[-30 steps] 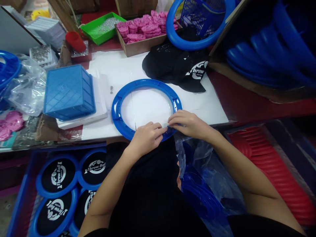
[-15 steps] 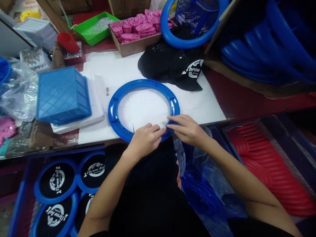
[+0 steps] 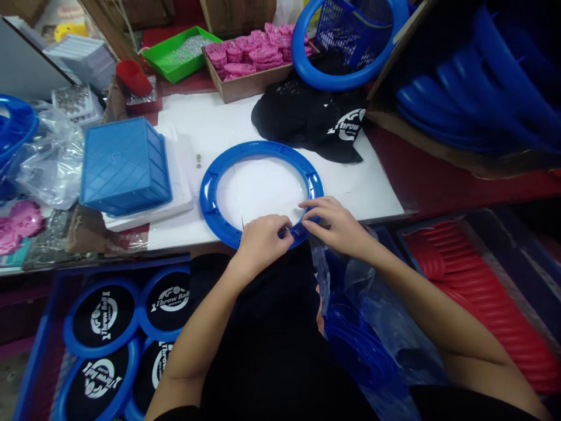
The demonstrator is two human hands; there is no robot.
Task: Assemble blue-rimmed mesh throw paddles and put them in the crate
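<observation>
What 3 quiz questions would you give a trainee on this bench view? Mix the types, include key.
1. Multiple choice: which thing are the left hand and right hand both at?
a) the green tray
b) the blue ring lying on the white sheet
c) the red cup

2. True or false: the black printed fabric lies farther from the person than that ring.

3. Fill in: the large white print on the blue-rimmed discs at lower left reads "____ ____".

Key: 1 b; 2 true; 3 Throw Ball.
</observation>
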